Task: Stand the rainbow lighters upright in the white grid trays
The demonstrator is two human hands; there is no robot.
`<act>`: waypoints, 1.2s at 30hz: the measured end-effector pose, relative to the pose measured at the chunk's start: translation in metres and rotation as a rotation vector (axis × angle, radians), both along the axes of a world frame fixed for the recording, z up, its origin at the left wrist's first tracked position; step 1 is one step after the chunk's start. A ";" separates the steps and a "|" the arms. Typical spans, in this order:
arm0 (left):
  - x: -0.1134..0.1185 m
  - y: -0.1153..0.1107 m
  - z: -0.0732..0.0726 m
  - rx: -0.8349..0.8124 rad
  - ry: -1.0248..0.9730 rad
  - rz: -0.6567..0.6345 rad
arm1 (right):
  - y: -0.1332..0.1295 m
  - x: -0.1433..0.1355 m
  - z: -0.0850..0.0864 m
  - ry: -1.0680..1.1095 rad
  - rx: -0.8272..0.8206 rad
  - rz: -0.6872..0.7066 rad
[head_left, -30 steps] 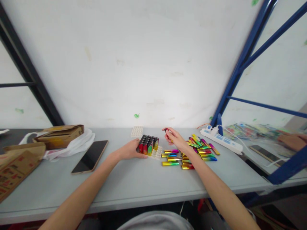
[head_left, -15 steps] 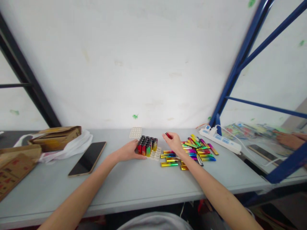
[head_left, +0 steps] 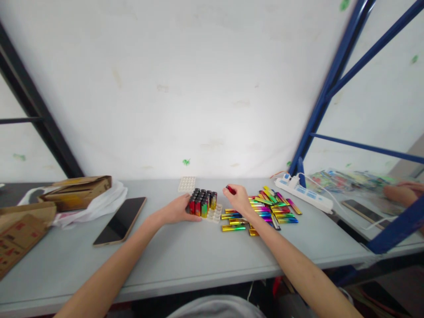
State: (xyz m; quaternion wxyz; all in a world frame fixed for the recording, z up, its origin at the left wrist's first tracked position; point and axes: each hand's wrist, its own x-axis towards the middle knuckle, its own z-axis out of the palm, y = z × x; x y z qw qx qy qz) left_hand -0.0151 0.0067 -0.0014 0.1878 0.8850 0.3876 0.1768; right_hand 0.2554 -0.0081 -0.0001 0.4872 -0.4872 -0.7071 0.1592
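Note:
Upright lighters [head_left: 202, 201] with shiny red, green and gold bodies and black tops fill the left part of a white tray [head_left: 216, 215] with holes. My left hand [head_left: 180, 208] is wrapped round the tray's left side, its thumb along the front and its fingers behind, steadying the lighters. Just right of the tray and above the table, my right hand [head_left: 239, 198] is closed on a red lighter [head_left: 231, 190], whose dark end pokes out at the fingertips. Many loose metallic lighters [head_left: 285, 210] lie in a heap under and beside my right forearm.
A second white tray [head_left: 187, 183] lies near the wall. Left are a phone [head_left: 121, 221], a cardboard box [head_left: 76, 194] and a white plastic bag [head_left: 112, 201]. At right stand a power strip [head_left: 304, 194] and a blue frame [head_left: 319, 119]; beyond it is another person's hand [head_left: 399, 194].
My right hand stays almost in place with the red lighter, turned slightly. The left hand keeps its hold. The other person's hand at the far right has shifted.

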 end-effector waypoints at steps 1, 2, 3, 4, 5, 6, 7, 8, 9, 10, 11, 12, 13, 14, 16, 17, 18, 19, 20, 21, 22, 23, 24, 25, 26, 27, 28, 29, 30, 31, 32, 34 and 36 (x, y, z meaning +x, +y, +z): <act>0.000 0.001 0.000 0.000 0.008 -0.002 | 0.000 0.000 0.000 -0.004 0.000 -0.003; 0.000 0.001 -0.001 0.001 0.015 -0.004 | 0.001 0.001 -0.001 -0.005 -0.001 -0.006; -0.001 0.001 -0.001 0.002 0.019 -0.007 | 0.000 0.001 0.000 -0.006 -0.001 -0.010; -0.001 0.002 -0.001 0.003 0.019 -0.009 | 0.000 0.001 0.000 -0.010 0.001 -0.013; -0.001 0.002 -0.001 0.004 0.017 -0.011 | -0.001 0.002 0.001 -0.022 0.004 -0.011; -0.001 0.002 -0.001 0.004 0.014 -0.013 | -0.003 0.002 0.003 -0.042 0.010 -0.003; -0.001 0.002 -0.001 0.003 0.009 -0.016 | -0.004 0.002 0.005 -0.066 0.015 0.016; -0.001 0.001 -0.001 -0.001 0.004 -0.017 | -0.006 0.002 0.007 -0.092 0.020 0.043; 0.000 0.001 -0.001 -0.009 -0.002 -0.016 | -0.008 0.002 0.009 -0.116 0.025 0.075; 0.000 0.000 -0.001 -0.017 -0.008 -0.011 | -0.009 0.002 0.011 -0.137 0.033 0.108; 0.000 -0.001 0.000 -0.024 -0.013 -0.004 | -0.011 0.003 0.013 -0.155 0.043 0.138; 0.000 -0.001 0.000 -0.029 -0.016 0.005 | -0.012 0.004 0.015 -0.170 0.060 0.163; 0.000 -0.002 0.000 -0.033 -0.018 0.012 | -0.013 0.005 0.017 -0.185 0.080 0.183; 0.000 -0.002 0.001 -0.034 -0.018 0.014 | -0.013 0.006 0.018 -0.203 0.099 0.198; 0.001 -0.003 0.001 -0.034 -0.012 0.012 | -0.014 0.009 0.019 -0.262 0.119 0.230; 0.001 -0.003 0.001 -0.034 -0.008 0.015 | -0.013 0.011 0.019 -0.302 0.106 0.248; 0.001 -0.003 0.002 -0.033 -0.005 0.018 | -0.013 0.012 0.019 -0.344 0.079 0.266; 0.001 -0.003 0.002 -0.031 -0.003 0.020 | -0.013 0.013 0.018 -0.378 0.046 0.279; 0.001 -0.003 0.002 -0.030 -0.003 0.020 | -0.012 0.014 0.017 -0.400 0.014 0.285; 0.001 -0.003 0.001 -0.029 -0.005 0.018 | -0.012 0.015 0.016 -0.405 -0.010 0.283; 0.001 -0.003 0.001 -0.027 -0.010 0.015 | -0.011 0.015 0.015 -0.398 -0.026 0.273; 0.001 -0.002 0.001 -0.026 -0.015 0.013 | -0.011 0.014 0.014 -0.383 -0.033 0.264; 0.001 -0.002 0.001 -0.025 -0.020 0.014 | -0.011 0.014 0.014 -0.365 -0.040 0.259; 0.001 -0.002 0.001 -0.024 -0.024 0.016 | -0.011 0.013 0.013 -0.350 -0.050 0.263; 0.001 -0.002 0.001 -0.024 -0.027 0.017 | -0.012 0.013 0.013 -0.344 -0.061 0.275; 0.001 -0.002 0.001 -0.024 -0.029 0.017 | -0.012 0.012 0.014 -0.346 -0.068 0.291; 0.001 -0.002 0.001 -0.025 -0.029 0.014 | -0.013 0.011 0.014 -0.354 -0.071 0.309; 0.001 -0.002 0.001 -0.026 -0.027 0.011 | -0.014 0.011 0.015 -0.366 -0.069 0.325; 0.001 -0.002 0.001 -0.028 -0.024 0.007 | -0.015 0.010 0.015 -0.376 -0.067 0.339; 0.001 -0.001 0.000 -0.028 -0.022 0.004 | -0.016 0.009 0.016 -0.380 -0.068 0.354; 0.001 -0.001 0.000 -0.028 -0.022 0.002 | -0.018 0.008 0.017 -0.376 -0.075 0.372; 0.001 -0.001 -0.001 -0.021 -0.025 0.002 | -0.021 0.004 0.018 -0.368 -0.100 0.408; 0.000 0.000 -0.001 -0.011 -0.022 0.004 | -0.023 0.001 0.020 -0.378 -0.106 0.416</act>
